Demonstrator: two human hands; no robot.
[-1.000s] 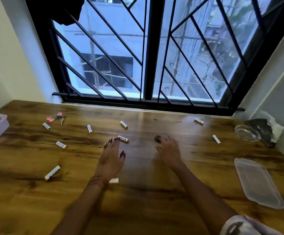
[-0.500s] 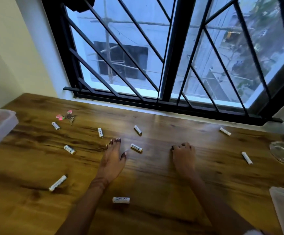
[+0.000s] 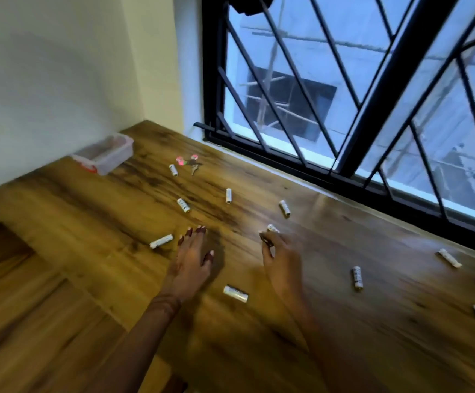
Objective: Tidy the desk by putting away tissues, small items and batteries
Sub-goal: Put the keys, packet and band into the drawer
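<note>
pinching a small dark item (image 3: 266,240) in my right hand (image 3: 283,262), a battery (image 3: 272,228) just beyond it; left hand (image 3: 193,259) flat, fingers spread on the desk (image 3: 372,336). loose grip could drop it; a brush could roll batteries away from the clear bin (image 3: 105,156).

Bare forearms; dark red nail polish on left hand (image 3: 193,258) fingers (image 3: 190,231).

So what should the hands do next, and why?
Probably carry the small dark item pinched in the right hand over to the clear plastic box by the wall and drop it in. The fingers already grip it, and the box looks open. The left hand rests flat and empty, so it could then take the battery beside it.
</note>
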